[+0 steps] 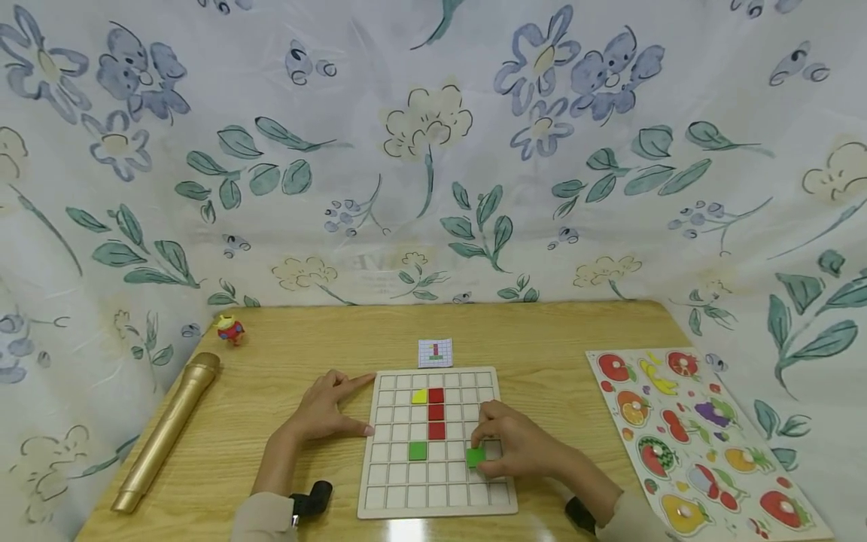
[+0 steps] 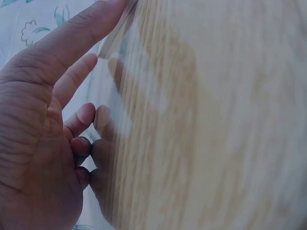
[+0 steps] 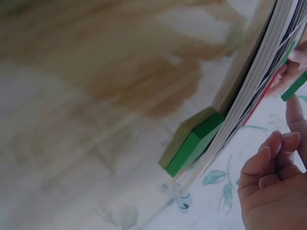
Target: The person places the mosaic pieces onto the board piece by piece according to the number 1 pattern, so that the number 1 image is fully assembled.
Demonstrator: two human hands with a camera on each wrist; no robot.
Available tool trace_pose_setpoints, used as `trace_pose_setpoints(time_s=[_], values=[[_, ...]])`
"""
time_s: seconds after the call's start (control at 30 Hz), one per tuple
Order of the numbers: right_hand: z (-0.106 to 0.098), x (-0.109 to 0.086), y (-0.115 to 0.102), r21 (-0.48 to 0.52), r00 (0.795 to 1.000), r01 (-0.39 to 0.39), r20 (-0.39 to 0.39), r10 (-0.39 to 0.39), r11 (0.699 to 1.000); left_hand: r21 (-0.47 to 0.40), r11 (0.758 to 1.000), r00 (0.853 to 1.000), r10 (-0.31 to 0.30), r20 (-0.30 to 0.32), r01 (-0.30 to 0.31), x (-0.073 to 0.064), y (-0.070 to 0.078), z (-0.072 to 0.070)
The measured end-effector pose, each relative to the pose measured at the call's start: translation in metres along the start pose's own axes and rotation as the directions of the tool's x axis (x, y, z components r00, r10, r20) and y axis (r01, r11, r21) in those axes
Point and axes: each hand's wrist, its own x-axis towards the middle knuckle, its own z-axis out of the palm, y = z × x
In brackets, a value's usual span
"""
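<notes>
A pale grid board (image 1: pixel 396 497) lies on the table. Three red tiles (image 1: pixel 436 412) form a column on it, with a yellow piece (image 1: pixel 419 396) left of the top one and a green tile (image 1: pixel 418 451) lower left. My right hand (image 1: pixel 518 449) pinches another green tile (image 1: pixel 476 458) over the board's right side; the right wrist view shows this held green tile (image 3: pixel 295 86) at the fingertips. A further green tile (image 3: pixel 192 146) sits near the board's edge there, hidden in the head view. My left hand (image 1: pixel 321 410) touches the board's left edge with extended index finger and thumb.
Just behind the board is a small card (image 1: pixel 435 352) with a coloured grid pattern. A gold microphone (image 1: pixel 165 433) lies at left, a small red and yellow toy (image 1: pixel 230 330) behind it. At right lies a fruit puzzle board (image 1: pixel 704 436). A floral curtain (image 1: pixel 379 226) backs the table.
</notes>
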Motion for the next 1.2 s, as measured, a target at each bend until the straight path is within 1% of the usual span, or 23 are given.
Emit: trace_pose_setpoints(time_s=[0.47, 0.67, 0.77, 1.0, 1.2], values=[[0.003, 0.011, -0.001, -0.045, 1.0, -0.011, -0.02, 0.01, 0.999, 0.009, 1.0, 1.0, 0.002, -0.006, -0.002, 0.001, 0.001, -0.001], [0.006, 0.017, -0.006, -0.056, 1.0, -0.01, -0.021, 0.009, 0.998, 0.009, 1.0, 1.0, 0.01, -0.011, -0.01, 0.0, 0.002, -0.001], [0.007, 0.02, -0.008, -0.071, 1.0, -0.016, -0.017, 0.015, 0.997, 0.009, 1.0, 1.0, 0.006, -0.012, -0.006, 0.0, 0.002, -0.001], [0.011, 0.027, -0.017, -0.061, 0.999, -0.032, 0.006, 0.032, 0.998, 0.004, 1.0, 1.0, 0.003, -0.005, -0.003, -0.001, 0.003, -0.001], [0.012, 0.033, -0.022, -0.115, 1.0, -0.02, 0.008, 0.022, 0.993, 0.006, 1.0, 1.0, 0.005, -0.005, -0.005, -0.001, 0.006, -0.003]])
